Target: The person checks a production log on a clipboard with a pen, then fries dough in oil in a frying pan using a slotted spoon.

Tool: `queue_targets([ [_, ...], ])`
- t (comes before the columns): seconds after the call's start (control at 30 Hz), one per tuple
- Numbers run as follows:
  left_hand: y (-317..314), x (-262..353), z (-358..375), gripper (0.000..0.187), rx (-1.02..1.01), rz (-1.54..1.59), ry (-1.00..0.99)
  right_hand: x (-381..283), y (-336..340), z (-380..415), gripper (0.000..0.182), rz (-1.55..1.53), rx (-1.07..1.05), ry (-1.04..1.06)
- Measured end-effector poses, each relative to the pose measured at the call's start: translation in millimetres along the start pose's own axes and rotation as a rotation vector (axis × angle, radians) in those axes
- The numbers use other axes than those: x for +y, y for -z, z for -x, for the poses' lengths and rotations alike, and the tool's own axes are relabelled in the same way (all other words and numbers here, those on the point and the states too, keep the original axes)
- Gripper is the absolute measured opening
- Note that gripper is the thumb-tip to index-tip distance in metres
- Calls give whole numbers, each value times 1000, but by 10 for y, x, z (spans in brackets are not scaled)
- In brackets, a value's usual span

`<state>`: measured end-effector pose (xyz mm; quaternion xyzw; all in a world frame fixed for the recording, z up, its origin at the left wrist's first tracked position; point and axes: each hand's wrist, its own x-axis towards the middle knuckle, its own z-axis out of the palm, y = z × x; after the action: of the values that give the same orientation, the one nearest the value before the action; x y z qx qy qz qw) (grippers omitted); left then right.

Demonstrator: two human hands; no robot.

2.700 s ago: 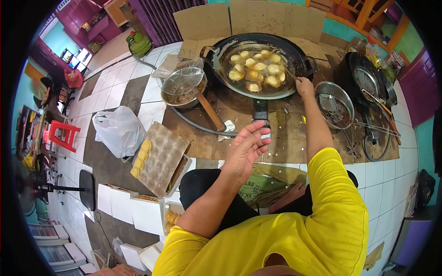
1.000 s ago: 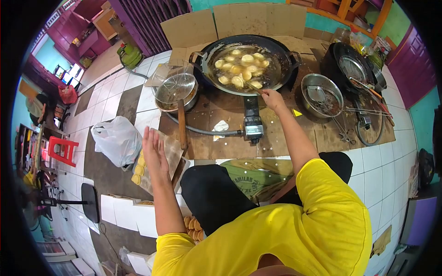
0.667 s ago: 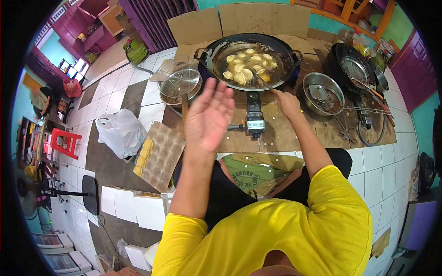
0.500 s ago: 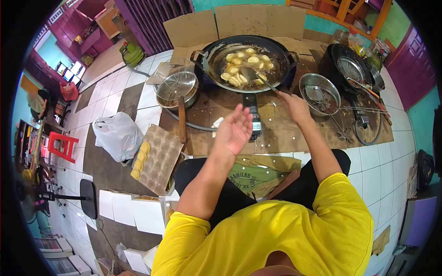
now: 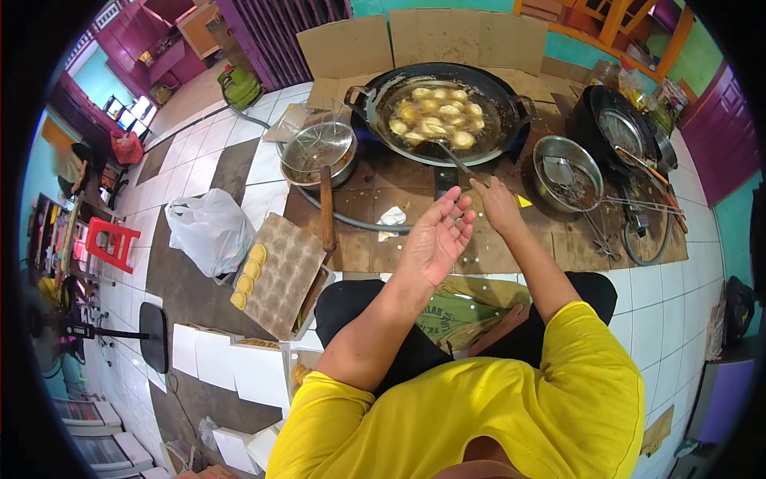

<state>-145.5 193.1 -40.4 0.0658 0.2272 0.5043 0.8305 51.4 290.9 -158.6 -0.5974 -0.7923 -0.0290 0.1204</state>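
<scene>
My right hand is closed around the handle of a spatula. The spatula's blade dips into the near side of a large black wok. Several pale yellow filled pastries float spread out in the bubbling oil. My left hand hovers in front of the wok with nothing in it, palm turned up and fingers loosely curled but apart. It is close to my right wrist, without touching the wok.
Left of the wok, a wire strainer with a wooden handle rests on a pot. An egg tray bears a row of raw pastries, beside a white plastic bag. On the right are a metal pot and a black pan.
My left hand has moved right, toward my right hand. The spatula has drawn back to the wok's near side, and the pastries are more spread out. The view has shifted slightly.
</scene>
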Motion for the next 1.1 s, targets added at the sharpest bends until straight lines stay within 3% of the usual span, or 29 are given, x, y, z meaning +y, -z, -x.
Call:
queue_targets([
  [0.57, 8, 62, -146, 35, 53, -122, -124, 365, -756, -1290, 39, -168, 139, -330],
  [0.77, -15, 29, -162, 35, 53, -119, -94, 701, -404, -1277, 36, -401, 274, -377],
  [0.93, -39, -52, -183, 34, 34, -102, -26, 986, -71, -1186, 32, -158, 257, -494],
  [1.1, -48, -58, -215, 35, 43, -122, -38, 1288, -235, -1215, 35, -269, 206, -604],
])
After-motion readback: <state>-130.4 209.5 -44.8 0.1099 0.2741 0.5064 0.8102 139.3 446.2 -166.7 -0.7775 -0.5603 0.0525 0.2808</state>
